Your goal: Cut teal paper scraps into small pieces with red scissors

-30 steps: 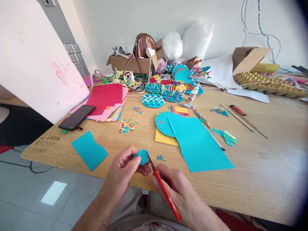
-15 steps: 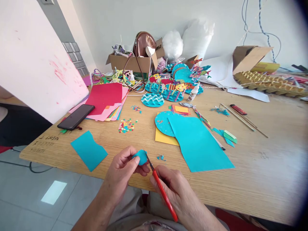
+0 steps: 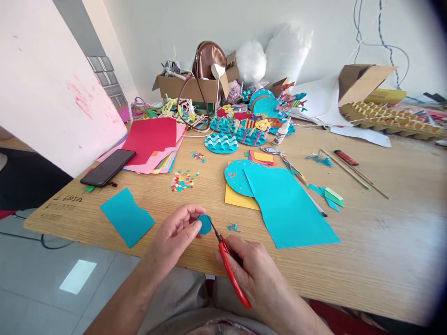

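Observation:
My left hand (image 3: 181, 229) pinches a small piece of blue paper (image 3: 205, 224) between thumb and fingers, just above the table's front edge. In my right hand (image 3: 246, 263) are red-handled scissors (image 3: 230, 274), their blades at the right edge of that piece. Tiny blue scraps (image 3: 233, 227) lie on the table right of the blades. A larger blue sheet with a wavy edge (image 3: 291, 207) rests further right, partly over a blue disc (image 3: 239, 177) and yellow paper (image 3: 240, 199). Left of my hands is another blue piece (image 3: 127, 217).
Paper dots (image 3: 183, 180) are heaped mid-table. A phone (image 3: 108, 167) lies against stacked coloured paper (image 3: 150, 139). Behind are blue wave crafts (image 3: 221, 143), a glue bottle (image 3: 281, 133) and a cardboard box (image 3: 206, 89). Sticks (image 3: 345, 168) and a red cutter (image 3: 346, 157) lie right.
My left hand has turned the small blue piece, and its fingers are raised a little. The scissors have shifted slightly up and left with my right hand.

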### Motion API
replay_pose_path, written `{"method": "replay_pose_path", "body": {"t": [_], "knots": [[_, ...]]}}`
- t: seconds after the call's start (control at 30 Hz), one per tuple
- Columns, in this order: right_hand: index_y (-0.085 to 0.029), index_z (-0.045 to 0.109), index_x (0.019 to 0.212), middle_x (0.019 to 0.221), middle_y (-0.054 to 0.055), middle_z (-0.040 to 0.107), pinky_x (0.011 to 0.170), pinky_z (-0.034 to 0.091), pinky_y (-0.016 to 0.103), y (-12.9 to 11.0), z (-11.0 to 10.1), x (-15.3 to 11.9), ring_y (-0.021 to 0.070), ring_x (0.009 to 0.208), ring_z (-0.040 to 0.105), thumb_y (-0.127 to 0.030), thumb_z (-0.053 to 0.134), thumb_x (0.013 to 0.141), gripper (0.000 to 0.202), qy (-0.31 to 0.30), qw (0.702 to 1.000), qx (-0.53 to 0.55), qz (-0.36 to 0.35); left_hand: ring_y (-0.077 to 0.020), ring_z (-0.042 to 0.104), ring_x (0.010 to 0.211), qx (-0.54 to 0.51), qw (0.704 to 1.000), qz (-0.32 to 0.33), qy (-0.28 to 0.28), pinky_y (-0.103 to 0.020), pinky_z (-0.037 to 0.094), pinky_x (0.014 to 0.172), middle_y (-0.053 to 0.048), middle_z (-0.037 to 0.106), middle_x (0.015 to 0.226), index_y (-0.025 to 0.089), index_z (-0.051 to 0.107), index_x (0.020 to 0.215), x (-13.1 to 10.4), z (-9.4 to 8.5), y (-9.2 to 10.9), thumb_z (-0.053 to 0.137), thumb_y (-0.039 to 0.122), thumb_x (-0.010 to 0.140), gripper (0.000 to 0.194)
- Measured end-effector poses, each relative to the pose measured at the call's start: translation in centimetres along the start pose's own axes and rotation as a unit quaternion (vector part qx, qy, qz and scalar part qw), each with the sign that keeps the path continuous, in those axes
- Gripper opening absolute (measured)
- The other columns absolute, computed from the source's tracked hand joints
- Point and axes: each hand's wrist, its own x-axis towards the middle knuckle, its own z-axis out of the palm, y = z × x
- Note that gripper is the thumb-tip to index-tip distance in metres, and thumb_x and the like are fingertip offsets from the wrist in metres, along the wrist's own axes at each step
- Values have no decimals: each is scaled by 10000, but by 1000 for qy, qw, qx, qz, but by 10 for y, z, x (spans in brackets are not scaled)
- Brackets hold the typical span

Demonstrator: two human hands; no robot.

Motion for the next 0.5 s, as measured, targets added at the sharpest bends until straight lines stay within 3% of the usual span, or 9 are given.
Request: {"method": "replay_pose_path", "body": {"t": [0.2,0.33,0.4,0.5], "knots": [[-221,386,668,642,19,582,519,293,249,1,-3,2,143,548,477,-291,346,900,246,2,999,-51,2,-162,584,902,134,984,41,-113,-247,465,779,-19,634,927,185,598,994,27,-13,13,490,320,856,221],[-221,409,685,665,33,612,527,302,254,3,-3,2,157,566,516,-287,334,902,239,-2,996,-90,8,-142,580,785,227,952,47,-201,-234,456,697,14,617,808,187,608,891,46,-17,19,496,294,840,163],[-219,427,689,674,42,625,531,303,258,4,-4,3,167,580,541,-284,332,899,239,1,994,-112,16,-130,566,734,267,938,50,-214,-220,442,651,29,603,763,189,603,853,53,-18,20,500,278,833,138],[-219,425,674,665,52,629,534,309,265,6,-8,5,181,583,557,-290,330,889,245,-1,990,-137,36,-127,565,739,304,933,77,-175,-219,432,655,29,611,782,192,590,854,58,-19,18,479,267,841,135]]}}
